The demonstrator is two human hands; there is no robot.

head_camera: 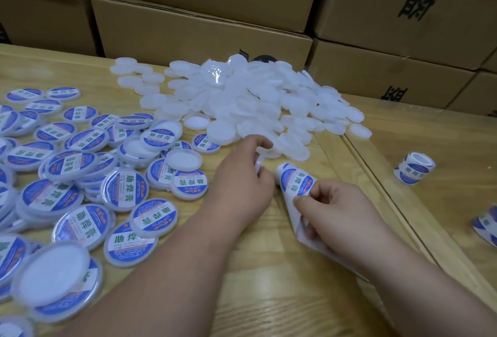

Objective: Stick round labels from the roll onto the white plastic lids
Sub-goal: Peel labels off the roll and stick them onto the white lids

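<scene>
Head view, label strip: white backing strip with a round blue-and-white label (294, 180), centre right of frame, pinched by right hand (336, 210).
Left hand (242, 175): fingers curled round a plain white plastic lid (259, 160), mostly hidden.
Unlabelled white lids (255, 100): heaped, upper centre.
Labelled lids (67, 175): spread across left.
Spare label roll (414, 167): right, on light wooden table (269, 283).
Brown cardboard boxes (201, 27): stacked along top.
</scene>
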